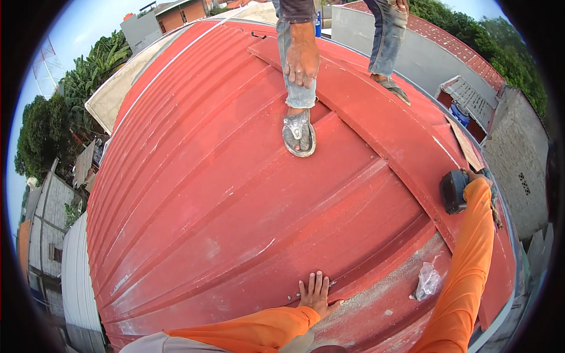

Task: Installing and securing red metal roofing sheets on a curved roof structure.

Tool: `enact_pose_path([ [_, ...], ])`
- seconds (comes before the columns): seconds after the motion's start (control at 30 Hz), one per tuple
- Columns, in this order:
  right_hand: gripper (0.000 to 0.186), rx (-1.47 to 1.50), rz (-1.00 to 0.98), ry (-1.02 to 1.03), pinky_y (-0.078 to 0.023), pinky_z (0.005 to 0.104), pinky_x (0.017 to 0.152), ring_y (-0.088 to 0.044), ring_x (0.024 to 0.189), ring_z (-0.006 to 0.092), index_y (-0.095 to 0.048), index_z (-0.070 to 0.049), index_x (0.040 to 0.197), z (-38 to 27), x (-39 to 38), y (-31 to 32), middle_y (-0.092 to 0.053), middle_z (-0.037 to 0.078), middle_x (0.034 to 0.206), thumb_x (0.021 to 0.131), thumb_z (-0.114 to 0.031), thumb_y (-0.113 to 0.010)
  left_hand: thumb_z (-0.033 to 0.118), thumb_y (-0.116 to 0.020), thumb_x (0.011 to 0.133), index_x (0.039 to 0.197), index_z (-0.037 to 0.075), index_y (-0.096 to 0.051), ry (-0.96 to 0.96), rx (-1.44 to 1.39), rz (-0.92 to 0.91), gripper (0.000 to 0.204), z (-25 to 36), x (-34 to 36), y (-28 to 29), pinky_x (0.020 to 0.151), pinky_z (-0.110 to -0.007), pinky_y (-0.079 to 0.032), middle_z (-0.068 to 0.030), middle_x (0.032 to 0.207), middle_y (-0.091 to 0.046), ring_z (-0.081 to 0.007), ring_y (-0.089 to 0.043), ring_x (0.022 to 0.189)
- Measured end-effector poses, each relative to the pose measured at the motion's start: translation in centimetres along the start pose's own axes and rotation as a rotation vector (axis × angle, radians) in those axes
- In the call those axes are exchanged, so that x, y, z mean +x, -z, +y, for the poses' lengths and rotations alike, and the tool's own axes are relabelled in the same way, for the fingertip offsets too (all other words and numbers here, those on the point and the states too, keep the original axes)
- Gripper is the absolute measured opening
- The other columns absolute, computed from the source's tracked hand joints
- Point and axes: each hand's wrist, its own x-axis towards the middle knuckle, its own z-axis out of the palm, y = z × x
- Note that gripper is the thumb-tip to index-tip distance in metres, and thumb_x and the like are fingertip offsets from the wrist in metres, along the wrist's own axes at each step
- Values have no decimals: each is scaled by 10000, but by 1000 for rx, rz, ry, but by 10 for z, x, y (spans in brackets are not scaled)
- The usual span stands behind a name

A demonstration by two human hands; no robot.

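My left hand (316, 294) lies flat on the red ribbed metal roof (235, 194), fingers spread, holding nothing. Out at the right, beside the roof's edge, my right hand (478, 178) is closed around what looks like a cordless drill (454, 192). Its dark block-shaped battery end faces left, and my hand and orange sleeve hide most of its body. The tool is over the wide red ridge flashing (376, 132), which runs diagonally across the roof. A crumpled clear plastic bag (428, 280) rests on the roof left of my right forearm.
Another person stands ahead in jeans and sandals (299, 134), one foot each side of the flashing, a hand (302, 62) by the knee. A flat brown strip (465, 143) lies near the right edge. Beyond the roof's edges are a lower grey wall (518, 153) and a pale corrugated roof (79, 282).
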Motion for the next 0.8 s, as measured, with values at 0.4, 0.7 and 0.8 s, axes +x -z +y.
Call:
enact_pose_path([
  [0.4, 1012, -4, 272, 95, -420, 394, 1033, -547, 1226, 317, -495, 38, 1326, 50, 164, -4, -518, 188, 1364, 608, -599, -815, 701, -453, 846, 1461, 2, -325, -70, -126, 48, 939, -3, -6, 8, 1053, -732, -177, -224, 1564, -153, -407, -108, 1452],
  [0.7, 723, -14, -178, 239, -491, 346, 779, -628, 917, 247, -411, 51, 1320, 70, 88, -48, -629, 173, 995, 751, -253, -737, 707, -390, 871, 1488, -1, -253, 31, -39, -75, 949, -11, -3, 14, 1079, -717, -133, -224, 1573, -113, -407, -49, 1462],
  [0.8, 558, 138, -187, 319, -502, 320, 700, -628, 800, 209, -510, 25, 1241, 118, 49, -12, -630, 127, 894, 771, -197, -711, 702, -391, 873, 1489, 1, -252, 17, -45, -103, 943, -5, -2, 17, 1082, -713, -135, -223, 1574, -114, -405, -52, 1463],
])
